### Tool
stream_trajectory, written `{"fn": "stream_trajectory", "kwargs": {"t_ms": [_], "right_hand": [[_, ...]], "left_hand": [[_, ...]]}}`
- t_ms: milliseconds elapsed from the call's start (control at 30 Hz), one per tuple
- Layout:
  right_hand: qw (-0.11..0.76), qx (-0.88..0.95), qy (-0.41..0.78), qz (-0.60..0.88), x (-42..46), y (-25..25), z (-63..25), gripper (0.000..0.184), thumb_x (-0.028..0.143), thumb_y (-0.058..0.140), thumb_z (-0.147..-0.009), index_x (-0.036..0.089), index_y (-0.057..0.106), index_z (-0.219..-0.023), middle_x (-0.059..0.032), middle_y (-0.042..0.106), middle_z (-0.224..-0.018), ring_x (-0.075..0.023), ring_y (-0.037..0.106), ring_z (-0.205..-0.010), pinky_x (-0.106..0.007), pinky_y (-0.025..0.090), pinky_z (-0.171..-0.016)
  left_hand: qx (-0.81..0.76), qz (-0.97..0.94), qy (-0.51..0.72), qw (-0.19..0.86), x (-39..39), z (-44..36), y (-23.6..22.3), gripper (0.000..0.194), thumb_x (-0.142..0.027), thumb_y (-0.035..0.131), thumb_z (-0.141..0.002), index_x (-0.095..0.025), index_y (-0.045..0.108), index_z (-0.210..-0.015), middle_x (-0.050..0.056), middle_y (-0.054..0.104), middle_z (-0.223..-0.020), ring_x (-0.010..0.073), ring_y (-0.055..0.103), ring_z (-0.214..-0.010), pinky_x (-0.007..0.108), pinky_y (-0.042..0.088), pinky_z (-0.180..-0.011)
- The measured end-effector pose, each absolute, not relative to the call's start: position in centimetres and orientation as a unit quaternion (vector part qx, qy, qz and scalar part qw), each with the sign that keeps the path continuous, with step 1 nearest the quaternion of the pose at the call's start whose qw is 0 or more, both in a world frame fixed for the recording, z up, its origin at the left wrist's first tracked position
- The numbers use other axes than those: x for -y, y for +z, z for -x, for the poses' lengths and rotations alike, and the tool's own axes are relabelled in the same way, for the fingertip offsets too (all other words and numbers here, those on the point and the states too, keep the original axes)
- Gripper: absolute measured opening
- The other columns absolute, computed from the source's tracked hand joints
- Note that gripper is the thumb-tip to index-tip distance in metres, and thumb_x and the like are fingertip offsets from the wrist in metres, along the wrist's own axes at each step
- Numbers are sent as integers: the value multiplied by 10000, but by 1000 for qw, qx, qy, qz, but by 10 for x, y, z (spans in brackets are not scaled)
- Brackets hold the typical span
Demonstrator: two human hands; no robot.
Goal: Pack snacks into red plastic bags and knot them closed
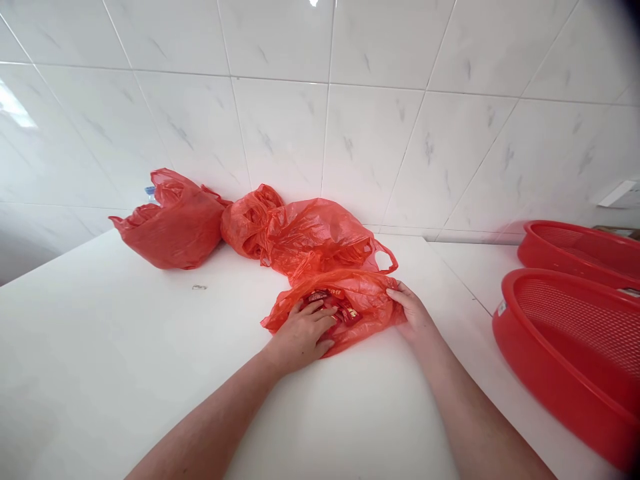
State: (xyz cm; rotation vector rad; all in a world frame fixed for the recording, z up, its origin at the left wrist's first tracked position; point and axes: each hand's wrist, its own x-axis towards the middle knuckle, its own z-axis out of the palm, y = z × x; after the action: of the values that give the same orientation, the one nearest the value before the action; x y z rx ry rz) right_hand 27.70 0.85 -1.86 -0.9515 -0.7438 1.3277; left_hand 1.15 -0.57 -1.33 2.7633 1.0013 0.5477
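Note:
A thin red plastic bag [370, 300] lies on the white table with its mouth spread towards me. Inside it are several small dark-red wrapped packets [349, 313] with gold lettering. My left hand [303, 333] reaches over the bag's near left side, fingers apart and resting on the packets; whether its fingertips grip one I cannot see. At the bag's right edge, my right hand [411, 308] pinches the plastic between thumb and fingers.
Behind the bag stand a loose red bag [325, 227], a bunched red bag [250, 220] and a full red bag [183, 230], near the tiled wall [280, 127]. Two red plastic baskets [550, 347] are at the right. A small scrap [199, 287] lies on the table [125, 347].

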Motion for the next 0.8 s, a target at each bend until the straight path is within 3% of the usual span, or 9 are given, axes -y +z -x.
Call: {"fn": "stream_trajectory", "kwargs": {"t_ms": [133,233,367,533,633,800], "right_hand": [[627,323,575,414,-9,-20,-279,291,207,718,-585,213,588,-846,7,659,-832,-163,606,-749,-286,478,-677],[638,319,563,417,-11,-22,-281,301,168,680,-562,214,587,-844,8,661,-830,-168,608,-751,-294,481,-676],[649,312,546,427,-13,-25,-286,293,160,657,-554,216,583,-832,11,659,-808,-167,605,-731,-293,480,-653],[651,316,538,433,-14,-26,-289,290,179,668,-548,219,585,-823,17,661,-810,-164,607,-731,-293,481,-658],[647,322,535,437,-14,-26,-289,305,210,684,-547,220,589,-837,11,663,-832,-169,610,-742,-301,483,-670],[643,335,518,454,-15,-27,-288,290,269,696,-560,214,573,-818,0,653,-821,-176,605,-728,-312,480,-663]], "left_hand": [[-356,-904,223,76,4,-9,-11,248,-262,562,-828,-245,616,-1070,31,587,-1252,255,488,-1207,420,455,-956],[-372,-886,272,53,2,-5,-8,206,-237,484,-878,-232,619,-1034,40,635,-1145,208,576,-1075,348,513,-848],[-388,-859,333,-32,-4,5,-1,215,-216,453,-894,-202,609,-1040,67,633,-1129,200,585,-1030,372,478,-911],[-471,-806,341,-114,-12,19,2,253,-200,529,-836,-218,597,-1079,96,480,-1348,295,400,-1268,480,389,-1004],[-515,-774,353,-106,-16,23,2,385,-207,566,-802,-225,534,-1186,117,413,-1387,313,365,-1290,493,386,-1004],[-546,-739,395,-30,-18,26,0,551,-214,559,-791,-234,393,-1316,100,451,-1318,257,460,-1207,415,433,-979]]}}
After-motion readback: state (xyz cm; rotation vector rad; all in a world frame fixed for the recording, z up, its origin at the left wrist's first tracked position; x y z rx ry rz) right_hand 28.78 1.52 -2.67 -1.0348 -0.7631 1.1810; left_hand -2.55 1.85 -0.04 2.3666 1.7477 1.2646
